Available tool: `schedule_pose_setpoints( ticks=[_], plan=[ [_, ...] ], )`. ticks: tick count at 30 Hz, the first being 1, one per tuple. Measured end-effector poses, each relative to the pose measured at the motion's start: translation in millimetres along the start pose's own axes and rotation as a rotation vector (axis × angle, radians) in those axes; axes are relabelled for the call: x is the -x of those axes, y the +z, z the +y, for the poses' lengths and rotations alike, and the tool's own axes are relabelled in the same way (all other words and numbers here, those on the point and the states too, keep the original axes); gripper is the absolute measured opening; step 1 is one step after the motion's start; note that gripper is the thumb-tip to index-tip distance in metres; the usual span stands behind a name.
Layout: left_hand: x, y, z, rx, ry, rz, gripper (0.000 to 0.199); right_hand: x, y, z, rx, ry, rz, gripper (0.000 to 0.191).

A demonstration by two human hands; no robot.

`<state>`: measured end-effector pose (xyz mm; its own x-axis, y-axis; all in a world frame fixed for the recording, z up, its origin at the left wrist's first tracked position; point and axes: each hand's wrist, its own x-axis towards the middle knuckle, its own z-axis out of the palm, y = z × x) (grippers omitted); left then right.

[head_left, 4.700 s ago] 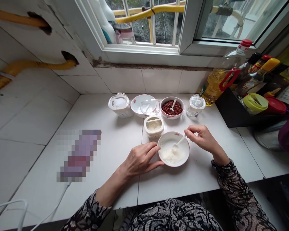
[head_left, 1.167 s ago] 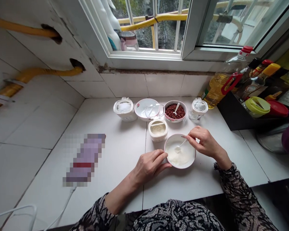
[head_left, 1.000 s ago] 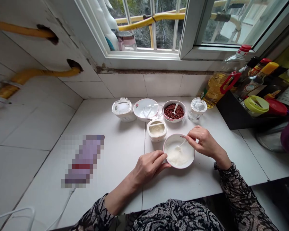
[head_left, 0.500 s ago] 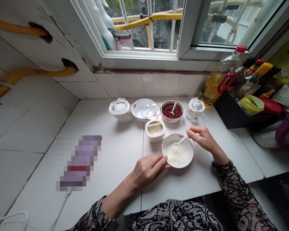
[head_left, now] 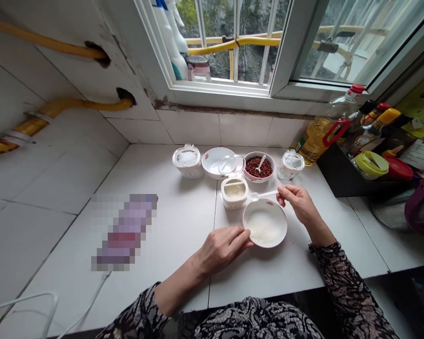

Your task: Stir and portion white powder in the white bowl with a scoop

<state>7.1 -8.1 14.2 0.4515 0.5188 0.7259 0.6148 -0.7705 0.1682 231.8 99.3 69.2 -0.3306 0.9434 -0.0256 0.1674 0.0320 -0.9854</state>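
My left hand (head_left: 229, 246) grips the near-left rim of a white bowl (head_left: 278, 225) that has whitish powder (head_left: 263, 231) in it. In my right hand (head_left: 295, 200), thumb and fingers pinch the handle of a small white spoon (head_left: 266, 193). The spoon's head is above the bowl's far edge, close to an open canister (head_left: 235, 192) of pale powder. Whether the spoon carries powder I cannot tell. Behind these stand a bowl of dark red beans (head_left: 259, 167) with another white spoon in it and a white plate (head_left: 215, 161) partly behind the canister's raised clear lid.
A lidded canister (head_left: 188, 161) of white contents stands at the back left, a clear jar (head_left: 291, 165) at the back right. An oil bottle (head_left: 323, 129) and a black rack (head_left: 334, 172) of bottles fill the right. A blurred-out purple object (head_left: 127, 233) with a cable lies left.
My right hand has lifted the spoon out of the powder in the bowl and moved it up towards the open canister. My left hand still holds the rim. The camera view has shifted slightly.
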Motion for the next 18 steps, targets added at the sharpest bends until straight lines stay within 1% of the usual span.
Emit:
schedule_pose_setpoints(
  ticks=[3,4,6,8,10,12,14,16,18],
  plan=[
    [0,0.2,0,-0.011,-0.001,-0.003,0.021,2,16,-3,0.046,-0.147,0.114,0.045],
    [1,0.3,0,-0.013,0.0,-0.002,0.021,2,21,-3,0.104,-0.217,0.159,0.042],
    [1,0.7,0,-0.017,0.003,-0.004,0.021,3,30,-3,0.309,-0.415,0.235,0.034],
    [2,1.1,0,-0.02,0.003,-0.01,0.02,3,35,-2,0.559,-0.642,0.229,0.026],
    [3,1.1,0,-0.023,-0.001,-0.018,0.02,3,37,-1,0.737,-0.805,0.168,0.02],
    [3,0.8,0,-0.02,-0.007,-0.03,0.02,3,36,-2,0.796,-0.865,0.151,0.017],
    [3,0.2,0,-0.014,-0.012,-0.041,0.02,4,33,-4,0.764,-0.87,0.203,0.016],
    [3,-0.4,0,-0.01,-0.012,-0.038,0.02,6,28,-7,0.677,-0.838,0.268,0.017],
    [2,-0.6,0,-0.011,-0.007,-0.026,0.02,9,19,-10,0.568,-0.763,0.304,0.022]
  ],
)
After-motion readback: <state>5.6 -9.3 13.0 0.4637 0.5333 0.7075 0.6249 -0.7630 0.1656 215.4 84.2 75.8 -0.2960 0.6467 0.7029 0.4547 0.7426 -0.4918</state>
